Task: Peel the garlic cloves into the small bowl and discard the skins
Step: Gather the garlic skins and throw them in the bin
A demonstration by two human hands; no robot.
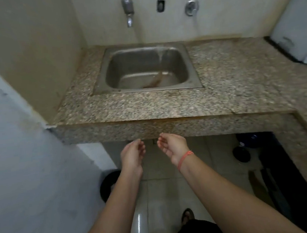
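I see no garlic or bowl here. The left hand (132, 155) and right hand (172, 149) hang before the sink (100, 78), fingers loosely curled, holding nothing. Garlic is likely small and light, its skin thin and crackly; pinch it at the tip.

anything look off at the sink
The tap seems to be running into the sink with nothing under it; the left hand and right hand are empty, short of the counter. A brownish streak marks the basin floor.
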